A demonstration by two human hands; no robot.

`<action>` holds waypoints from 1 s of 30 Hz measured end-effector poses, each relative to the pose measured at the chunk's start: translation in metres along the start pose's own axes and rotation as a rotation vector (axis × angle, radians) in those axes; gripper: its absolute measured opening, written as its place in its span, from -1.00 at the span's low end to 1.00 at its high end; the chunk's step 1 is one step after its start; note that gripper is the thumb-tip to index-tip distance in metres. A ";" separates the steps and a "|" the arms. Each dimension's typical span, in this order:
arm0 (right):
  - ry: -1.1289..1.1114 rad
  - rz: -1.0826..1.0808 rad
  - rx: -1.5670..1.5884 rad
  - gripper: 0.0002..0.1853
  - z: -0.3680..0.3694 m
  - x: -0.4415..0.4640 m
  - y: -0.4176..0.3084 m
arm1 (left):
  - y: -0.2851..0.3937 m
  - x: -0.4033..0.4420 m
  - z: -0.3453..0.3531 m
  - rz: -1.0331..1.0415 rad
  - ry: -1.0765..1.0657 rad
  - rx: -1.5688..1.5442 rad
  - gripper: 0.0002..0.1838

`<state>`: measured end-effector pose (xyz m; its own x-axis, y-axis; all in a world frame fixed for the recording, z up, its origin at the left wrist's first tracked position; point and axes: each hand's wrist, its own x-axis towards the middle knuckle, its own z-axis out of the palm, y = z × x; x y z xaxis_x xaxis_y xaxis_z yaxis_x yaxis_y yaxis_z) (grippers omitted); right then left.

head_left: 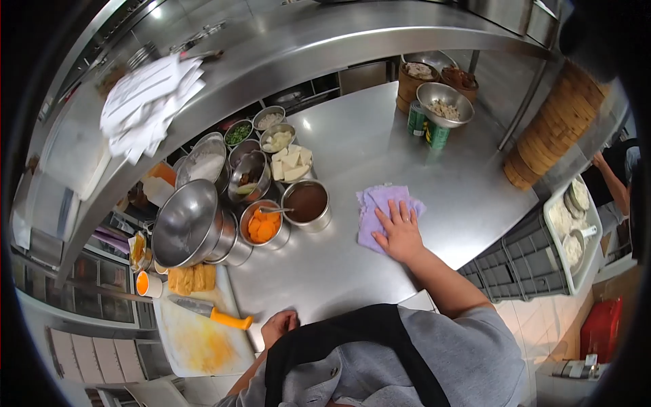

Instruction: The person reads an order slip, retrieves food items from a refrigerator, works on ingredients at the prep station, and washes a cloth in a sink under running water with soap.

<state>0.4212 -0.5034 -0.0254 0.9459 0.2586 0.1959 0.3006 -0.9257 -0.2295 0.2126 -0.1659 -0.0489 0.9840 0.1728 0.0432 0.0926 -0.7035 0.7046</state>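
Here's the steel counter point(352, 136), sweeping across the view, its far side cut off by the overhead shelf point(305, 57). Over on the right leans a tall stack of bamboo steamers point(553, 129), its upper end lost in the dark border! Below it, a grey crate point(505, 275) stands beside the counter, most of its inside out of sight. Near left, a white cutting board point(171, 339), smeared orange, and behind it a big metal bowl point(183, 227) blocking parts of the containers around it.

Now the purple cloth point(369, 210), rumpled on the open counter, right of the sauce pot point(317, 220). And there's the right hand point(399, 230), palm down on it, fingers spread, covering the cloth's middle! The knife point(220, 317) lies on the board, yellow handle poking past its edge. Just beside that handle, the left hand point(278, 327), well apart from the right, fingers curled out of view; whether they grip anything, I can't tell. Smallest, two green cans point(436, 137), their tops hidden by a bowl point(444, 108), labels unreadable.
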 end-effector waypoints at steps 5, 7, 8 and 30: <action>-0.019 0.042 0.043 -0.22 0.012 0.147 0.037 | -0.007 -0.003 0.006 0.111 0.192 0.165 -0.81; -0.035 0.095 0.050 -0.20 0.018 0.207 0.047 | -0.003 0.001 0.002 0.176 0.213 0.333 -0.78; -0.065 0.142 0.044 -0.17 0.021 0.234 0.058 | -0.004 0.001 0.003 0.207 0.221 0.370 -0.77; -0.035 -0.031 0.178 -0.36 0.081 0.378 0.060 | -0.008 -0.003 0.012 -0.062 0.267 0.408 -0.79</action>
<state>0.8064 -0.4383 -0.0428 0.9385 0.2988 0.1730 0.3438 -0.8546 -0.3892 0.2108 -0.1688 -0.0637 0.9064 0.3560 0.2274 0.2545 -0.8898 0.3787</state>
